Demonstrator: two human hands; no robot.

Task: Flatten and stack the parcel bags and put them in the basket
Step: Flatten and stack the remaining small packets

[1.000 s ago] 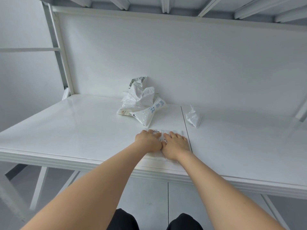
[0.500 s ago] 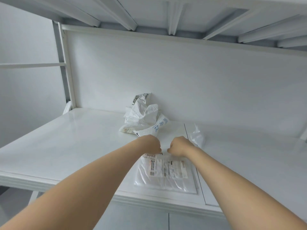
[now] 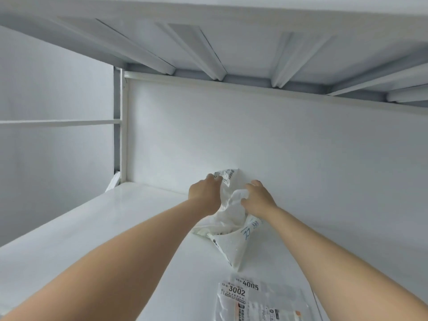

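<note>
From the head view, both arms reach forward across the white surface [image 3: 111, 230] to its far edge, where a crumpled parcel bag [image 3: 232, 200] sits against the white back panel [image 3: 266, 144]. The left hand [image 3: 203, 193] grips the bag's upper left side, its fingers curled over the edge beside a printed shipping label. The right hand [image 3: 259, 199] holds the bag's right side, fingers bent into the creased plastic. The hands are apart, with the bag bunched upright between them.

Under it and touching it lies a second parcel bag with blue lettering [image 3: 234, 249], one pointed corner aimed toward the person. Nearer the person, at the bottom of the frame, flattened parcel bags [image 3: 261, 302] lie stacked flat on the surface; the labels read 3002 and 4005. They lie apart from the crumpled ones. Overhead runs the slatted underside of an upper shelf [image 3: 208, 42].
</note>
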